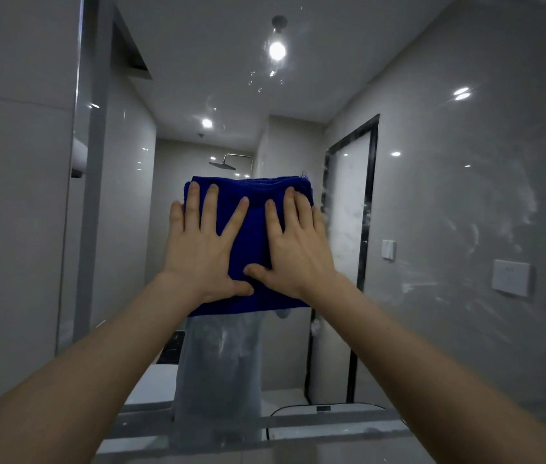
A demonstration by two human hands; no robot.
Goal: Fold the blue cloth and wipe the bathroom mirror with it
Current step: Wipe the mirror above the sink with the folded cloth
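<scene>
Our left hand [203,252] and right hand [300,252] lie flat on the blue cloth [252,229] with fingers straight and spread, gripping nothing. The left covers its left half and the right its right half, and the thumbs meet low at the middle. The folded cloth is pressed against the bathroom mirror [449,202], near the middle of the glass. Right of it the mirror reflects a dark-framed door [348,209]. Farther right, pale smears [485,222] streak the glass above a white switch plate [510,277].

Smeared mirror [449,202], blue cloth [254,236] flat against it
</scene>
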